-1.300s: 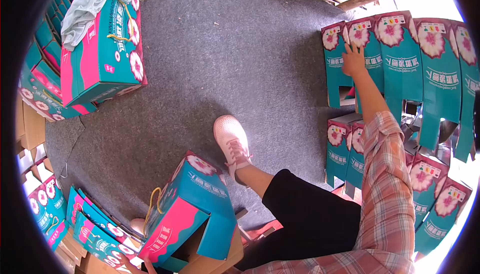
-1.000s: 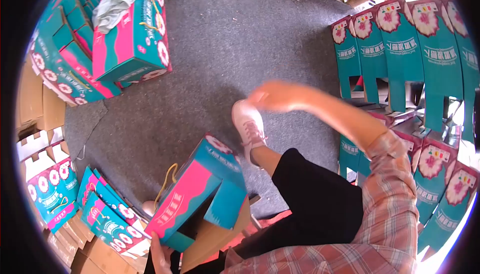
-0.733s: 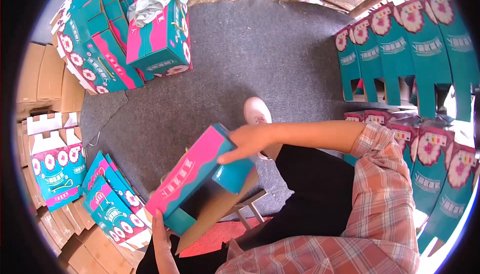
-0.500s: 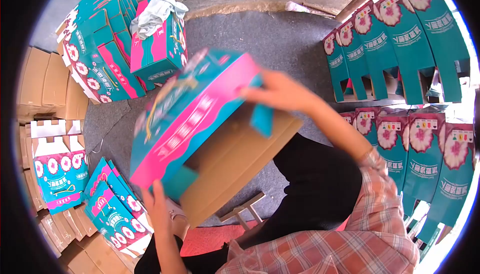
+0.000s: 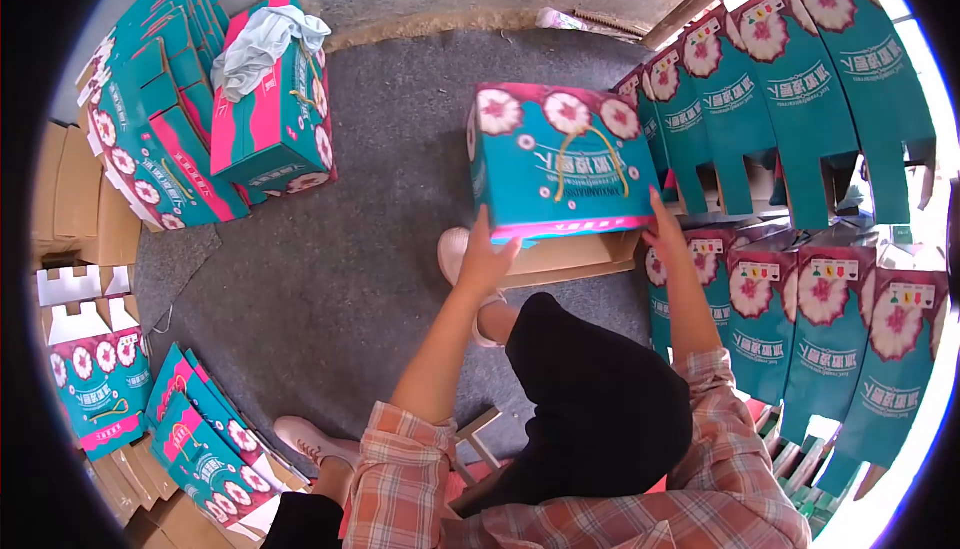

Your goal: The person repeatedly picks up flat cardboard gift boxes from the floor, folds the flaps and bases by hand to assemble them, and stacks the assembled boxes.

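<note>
A teal and pink carton (image 5: 560, 164) with printed fruit slices and a yellow cord handle is held in front of me, over the floor and close to the right-hand stacks. At its near left corner my left hand (image 5: 488, 257) grips the edge, thumb pointing inward. My right hand (image 5: 664, 229) is closed on the near right corner. The near end of the carton hangs open, showing bare brown cardboard (image 5: 570, 257) inside. Most fingertips are hidden behind its sides.
Upright cartons (image 5: 790, 89) stand in two rows at right. Flattened cartons (image 5: 140, 129) lean at back left beside a closed carton (image 5: 245, 134) topped by a pale cloth (image 5: 265, 44). More flat cartons (image 5: 210, 459) and brown boxes (image 5: 105, 224) lie left. A small stool (image 5: 478, 431) is near my legs.
The carton has swung from a slant at centre left to a nearly level pose at right, its handle face now towards me. My left hand travelled right along with it.
</note>
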The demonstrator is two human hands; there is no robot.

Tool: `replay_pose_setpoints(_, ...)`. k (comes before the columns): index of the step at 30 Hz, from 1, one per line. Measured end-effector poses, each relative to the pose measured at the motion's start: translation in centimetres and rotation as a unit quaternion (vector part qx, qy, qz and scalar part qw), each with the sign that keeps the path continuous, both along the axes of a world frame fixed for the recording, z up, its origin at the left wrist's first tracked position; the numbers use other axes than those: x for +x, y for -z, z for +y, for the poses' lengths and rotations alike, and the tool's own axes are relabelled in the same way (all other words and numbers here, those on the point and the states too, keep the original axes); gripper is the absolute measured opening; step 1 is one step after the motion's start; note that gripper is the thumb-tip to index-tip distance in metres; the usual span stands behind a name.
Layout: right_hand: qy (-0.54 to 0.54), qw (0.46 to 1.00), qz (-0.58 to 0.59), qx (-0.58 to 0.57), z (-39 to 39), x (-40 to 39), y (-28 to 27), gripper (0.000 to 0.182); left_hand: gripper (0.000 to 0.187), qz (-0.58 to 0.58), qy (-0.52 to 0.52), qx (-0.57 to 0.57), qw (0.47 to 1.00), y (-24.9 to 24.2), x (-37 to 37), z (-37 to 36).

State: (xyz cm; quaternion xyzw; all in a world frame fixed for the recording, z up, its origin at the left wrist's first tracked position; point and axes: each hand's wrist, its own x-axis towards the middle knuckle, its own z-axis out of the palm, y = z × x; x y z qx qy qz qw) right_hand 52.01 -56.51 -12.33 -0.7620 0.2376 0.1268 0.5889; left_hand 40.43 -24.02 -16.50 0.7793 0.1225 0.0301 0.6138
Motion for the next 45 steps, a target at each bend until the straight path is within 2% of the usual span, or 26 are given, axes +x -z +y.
replay_pose_setpoints(2, 0.046, 0.997, 0.049, 0.027, -0.4, -0.8, 2.4, 0.084, 0.08, 0.027, 0.025, -0.037, 0.999, -0.2, 0.2, -0.3)
replay_pose_setpoints(3, 0.112, 0.993, 0.047, -0.003, 0.2, -0.8, 3.4, 0.066, 0.083, 0.03, 0.034, -0.036, 0.998, 0.9, 0.6, -0.4)
replay_pose_setpoints(4, 0.112, 0.993, 0.049, -0.004, 0.5, -0.6, 4.7, 0.066, 0.083, 0.032, 0.034, -0.038, 0.998, 1.3, 0.9, -0.5)
replay_pose_setpoints(6, 0.125, 0.968, -0.008, 0.217, 1.5, 0.1, 6.8, 0.047, 0.082, 0.035, 0.061, -0.056, 0.996, 1.7, 1.7, -1.0)
replay_pose_setpoints(7, 0.201, 0.95, 0.021, 0.237, 2.7, 1.1, 6.6, 0.029, 0.078, 0.076, 0.055, -0.082, 0.992, 0.5, 1.9, -1.2)
replay_pose_setpoints(10, 0.183, 0.952, 0.022, 0.243, 4.9, 3.3, 6.7, 0.025, 0.073, 0.061, 0.074, -0.094, 0.991, 0.0, 2.7, -1.1)
replay_pose_setpoints(12, 0.198, 0.959, 0.022, 0.203, 5.2, 5.5, 7.2, 0.024, 0.07, 0.059, 0.058, -0.093, 0.992, -1.4, 1.9, -0.1)
replay_pose_setpoints(15, 0.205, 0.965, 0.029, 0.161, 4.5, 8.1, 9.1, 0.037, 0.063, 0.047, 0.05, -0.044, 0.997, -5.8, -2.1, 3.4)
replay_pose_setpoints(17, 0.211, 0.962, 0.024, 0.174, 4.6, 9.1, 9.2, 0.038, 0.059, 0.054, 0.024, -0.039, 0.997, -6.0, -6.6, 5.9)
replay_pose_setpoints(19, 0.211, 0.959, 0.022, 0.19, 4.7, 9.2, 9.2, 0.04, 0.056, 0.135, 0.028, 0.007, 0.99, -11.6, -11.1, 8.1)
replay_pose_setpoints(21, 0.178, 0.961, 0.039, 0.21, 3.9, 9.1, 9.3, 0.049, 0.055, 0.151, 0.008, 0.013, 0.988, -14.0, -15.7, 8.2)
replay_pose_setpoints(23, 0.19, 0.953, 0.034, 0.233, 3.2, 8.1, 10.8, 0.054, 0.053, 0.151, -0.01, 0.024, 0.988, -16.3, -19.6, 7.7)
replay_pose_setpoints(24, 0.203, 0.968, 0.035, 0.14, 3.9, 6.6, 10.5, 0.057, 0.052, 0.138, -0.022, 0.035, 0.99, -17.3, -21.2, 6.7)
replay_pose_setpoints(26, 0.119, 0.976, 0.017, 0.181, 5.1, 2.5, 10.7, 0.048, 0.053, 0.11, -0.032, 0.041, 0.993, -18.4, -23.9, 4.3)
replay_pose_setpoints(27, 0.078, 0.976, 0.007, 0.201, 4.3, 1.2, 12.7, 0.045, 0.054, 0.096, -0.024, 0.043, 0.994, -19.2, -25.0, 3.5)
replay_pose_setpoints(28, 0.049, 0.975, 0.009, 0.218, 5.0, -0.5, 12.0, 0.045, 0.055, 0.083, -0.013, 0.042, 0.996, -20.2, -26.1, 3.2)
replay_pose_setpoints(29, 0.016, 0.971, 0.017, 0.238, 6.6, -1.9, 10.4, 0.045, 0.055, 0.092, -0.053, 0.052, 0.993, -21.2, -27.6, 3.4)
replay_pose_setpoints(30, -0.015, 0.964, 0.026, 0.262, 8.0, -3.5, 8.7, 0.046, 0.056, 0.098, -0.029, 0.065, 0.993, -22.5, -29.0, 3.7)
replay_pose_setpoints(31, -0.047, 0.955, 0.035, 0.29, 9.4, -4.9, 6.1, 0.046, 0.056, 0.102, 0.002, 0.076, 0.992, -23.7, -30.2, 3.9)
replay_pose_setpoints(35, -0.212, 0.894, 0.06, 0.39, 15.3, -11.5, -6.6, 0.049, 0.056, 0.057, -0.035, 0.116, 0.991, -28.5, -36.2, 5.7)
replay_pose_setpoints(37, -0.297, 0.858, 0.065, 0.413, 18.1, -14.7, -12.5, 0.051, 0.057, -0.021, -0.094, 0.252, 0.963, -31.2, -39.4, 6.9)
replay_pose_setpoints(39, -0.367, 0.84, 0.046, 0.398, 20.8, -18.1, -17.8, 0.054, 0.057, -0.075, -0.182, 0.374, 0.906, -34.2, -42.8, 8.5)
replay_pose_setpoints(41, -0.417, 0.835, 0.012, 0.357, 22.5, -21.0, -22.1, 0.057, 0.057, -0.073, -0.298, 0.473, 0.826, -34.8, -46.3, 9.9)
replay_pose_setpoints(42, -0.451, 0.834, -0.024, 0.318, 23.4, -22.0, -23.6, 0.061, 0.055, 0.004, -0.326, 0.501, 0.802, -34.9, -47.9, 10.2)
replay_pose_setpoints(44, -0.496, 0.821, -0.055, 0.275, 24.8, -23.2, -25.9, 0.058, 0.056, 0.078, -0.371, 0.478, 0.792, -32.9, -49.6, 10.9)
replay_pose_setpoints(45, -0.546, 0.812, -0.101, 0.181, 25.5, -23.5, -26.9, 0.056, 0.057, 0.05, -0.378, 0.473, 0.794, -31.8, -49.9, 10.8)
